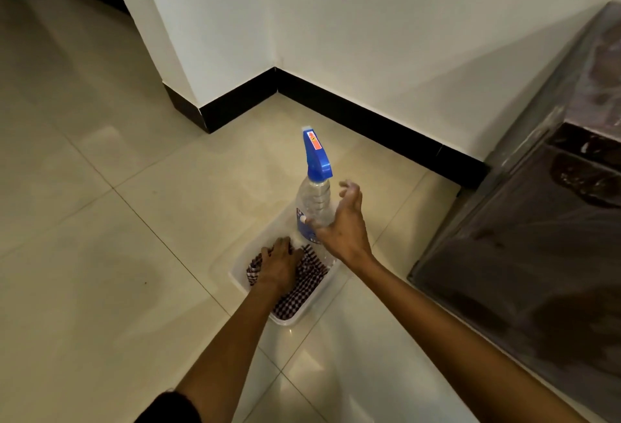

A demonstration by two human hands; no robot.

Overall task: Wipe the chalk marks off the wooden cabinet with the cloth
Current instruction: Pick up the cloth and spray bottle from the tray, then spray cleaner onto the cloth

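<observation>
Head view, lower frame: two bare forearms reach down over the tiled floor (100, 221). At centre, one white tray (235, 279) sits on the tiles. The left hand (279, 263) presses down on one checked cloth (302, 288) lying in the tray, fingers curled into the fabric. Just beyond, the right hand (342, 224) is spread open beside one spray bottle (314, 187) with a blue trigger head, thumb at its side, not closed on it. At right stands one dark wooden cabinet (537, 237).

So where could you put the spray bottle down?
Bare floor tiles lie left of the white tray, and between the tray and the cabinet. The tray is crowded: checked cloth, spray bottle, left hand.
</observation>
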